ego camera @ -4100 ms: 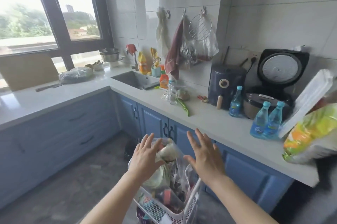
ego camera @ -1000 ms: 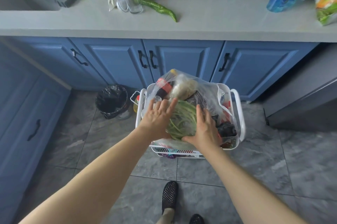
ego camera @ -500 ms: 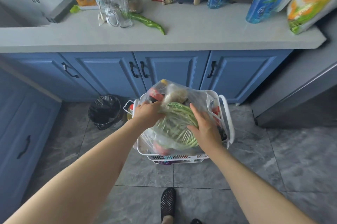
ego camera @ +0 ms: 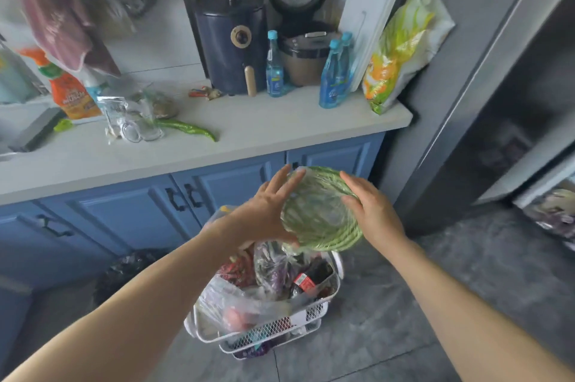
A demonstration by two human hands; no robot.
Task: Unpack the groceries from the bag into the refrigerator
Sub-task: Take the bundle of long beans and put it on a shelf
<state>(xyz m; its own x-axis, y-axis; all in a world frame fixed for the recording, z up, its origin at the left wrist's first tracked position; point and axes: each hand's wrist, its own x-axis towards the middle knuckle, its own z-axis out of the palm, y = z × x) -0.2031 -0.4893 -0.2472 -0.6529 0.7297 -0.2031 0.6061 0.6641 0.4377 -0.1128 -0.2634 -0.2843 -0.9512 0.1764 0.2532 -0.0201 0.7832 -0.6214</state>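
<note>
A coiled bundle of green long beans (ego camera: 320,213) in clear wrap hangs in the air above the white wire basket (ego camera: 314,316) on the floor. My left hand (ego camera: 264,210) holds its left side, fingers spread behind it and thumb underneath. Gripping the right edge is my right hand (ego camera: 373,213). A clear plastic grocery bag (ego camera: 236,297) sits in the basket with several packed items inside. The grey refrigerator (ego camera: 460,101) stands at the right, its dark inside (ego camera: 513,145) showing.
Blue cabinets (ego camera: 224,182) and a white countertop (ego camera: 249,138) run behind the basket. On the counter are a green pepper (ego camera: 186,128), blue bottles (ego camera: 334,76), an air fryer (ego camera: 233,42) and a rice cooker. A black-lined bin (ego camera: 124,269) stands left of the basket.
Both hands have lifted the bean bundle out of the bag and up over the basket, toward the right. My view has swung up and right to the refrigerator.
</note>
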